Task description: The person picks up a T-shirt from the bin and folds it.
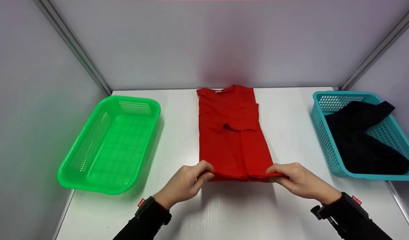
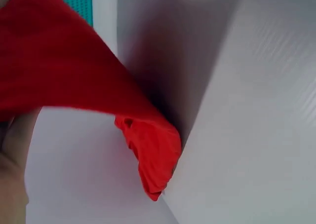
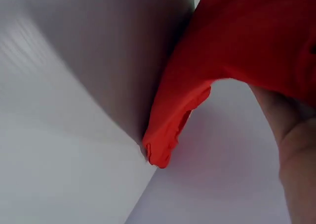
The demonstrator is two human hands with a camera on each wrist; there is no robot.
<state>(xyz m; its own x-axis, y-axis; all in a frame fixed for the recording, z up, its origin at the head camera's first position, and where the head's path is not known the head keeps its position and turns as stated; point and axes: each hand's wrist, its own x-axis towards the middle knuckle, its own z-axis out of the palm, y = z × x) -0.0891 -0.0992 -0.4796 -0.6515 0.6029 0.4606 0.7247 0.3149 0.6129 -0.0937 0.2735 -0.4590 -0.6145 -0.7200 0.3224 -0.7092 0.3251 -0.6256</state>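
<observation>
A red T-shirt (image 1: 224, 146) lies lengthwise on the white table, its sides folded inward and its collar toward the back wall. One sleeve lies folded across its middle. My left hand (image 1: 187, 181) pinches the near left corner of the hem between thumb and fingers. At the near right corner, my right hand (image 1: 299, 181) pinches the hem the same way. The hem end is raised off the table and casts a shadow below. Both wrist views show the lifted red cloth (image 2: 64, 61) from underneath, sloping down to the part that rests on the table.
A bright green plastic basket (image 1: 142, 156) with nothing in it stands on the left. At the right is a blue basket (image 1: 341, 166) holding black cloth (image 1: 364, 143). Pale panels (image 1: 157, 43) enclose the white table (image 1: 177, 133) at the back and sides.
</observation>
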